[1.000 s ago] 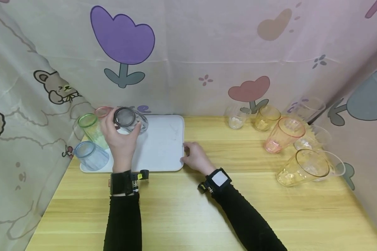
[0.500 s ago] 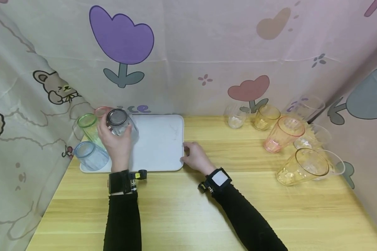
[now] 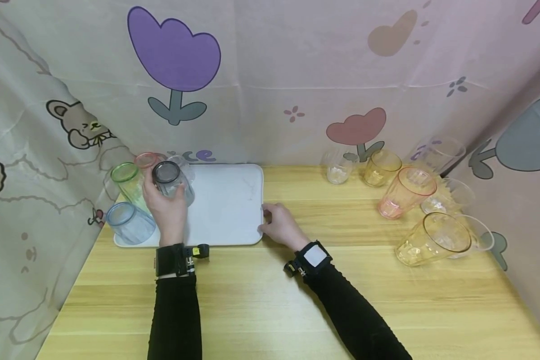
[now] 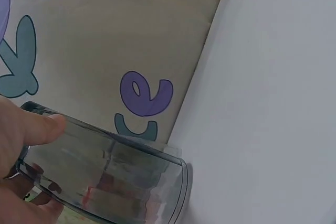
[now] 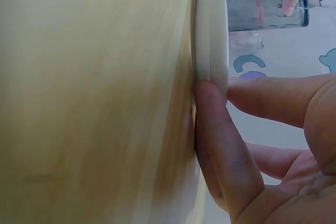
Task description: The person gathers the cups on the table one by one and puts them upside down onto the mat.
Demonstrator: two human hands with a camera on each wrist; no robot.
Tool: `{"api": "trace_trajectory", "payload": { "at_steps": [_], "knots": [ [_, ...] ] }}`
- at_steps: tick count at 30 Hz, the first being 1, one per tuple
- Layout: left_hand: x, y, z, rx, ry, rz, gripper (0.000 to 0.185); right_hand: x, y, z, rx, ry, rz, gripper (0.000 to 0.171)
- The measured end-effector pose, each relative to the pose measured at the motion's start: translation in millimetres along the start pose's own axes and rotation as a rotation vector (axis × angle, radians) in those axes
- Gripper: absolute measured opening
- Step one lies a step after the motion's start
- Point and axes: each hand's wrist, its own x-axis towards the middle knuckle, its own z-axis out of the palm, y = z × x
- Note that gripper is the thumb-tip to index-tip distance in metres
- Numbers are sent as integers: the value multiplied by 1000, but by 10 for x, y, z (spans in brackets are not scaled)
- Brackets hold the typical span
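Observation:
My left hand (image 3: 166, 215) grips a smoky grey glass tumbler (image 4: 105, 166) near its rim, thumb on one side and fingers on the other. The tumbler is upright over the left part of a white tray (image 3: 225, 205), and its base appears to meet the tray in the left wrist view. Close around it are a green glass (image 3: 132, 187), a blue glass (image 3: 131, 225), a pink glass (image 3: 146, 159) and a clear glass (image 3: 182, 165), the last two partly hidden. At the tray's right edge, my right hand (image 3: 281, 226) pinches the rim between thumb and fingers (image 5: 226, 145).
Several glasses stand at the table's right: a small clear one (image 3: 339, 172), an amber one (image 3: 381, 170), a pink one (image 3: 405, 195) and a yellow one (image 3: 432, 242), with clear ones behind. A patterned curtain (image 3: 270, 60) borders the wooden table (image 3: 252, 305).
My left hand has moved the grey tumbler left and slightly down toward the green and pink glasses. The clear glass behind it now shows more. My right hand has stayed at the tray's edge.

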Motion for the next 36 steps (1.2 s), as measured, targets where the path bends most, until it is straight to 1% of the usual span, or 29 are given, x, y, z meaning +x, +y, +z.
{"api": "trace_trajectory", "payload": {
  "at_steps": [8,11,17,20,23,26,28,30,31,33,36],
  "knots": [
    [26,-68,3,1,11,5,76,0,-14,-10,-3,-2,-4,51],
    [35,-73,-3,-6,1,-1,77,-2,-15,-11,-1,-2,-2,51],
    [54,-99,-23,-19,-17,-34,78,-4,-7,2,-8,-5,0,52],
    [67,-109,-24,-6,-31,-30,78,-1,-2,6,-5,-6,3,53],
    [70,-99,-20,4,-31,0,80,-2,-2,2,-8,1,7,54],
    [64,-78,-10,-1,-8,44,82,-9,-9,-11,-9,6,17,58],
    [53,-54,-1,-19,17,81,82,-14,-15,-28,12,13,17,61],
    [35,-25,16,-39,38,133,82,-16,-18,-51,62,34,9,64],
    [26,-7,28,-48,48,164,81,-13,-16,-67,85,55,-5,65],
    [8,35,58,-63,66,247,79,0,-12,-109,148,115,-50,65],
    [-29,101,116,-76,80,347,74,29,-3,-203,242,237,-152,62]
  ]
}}
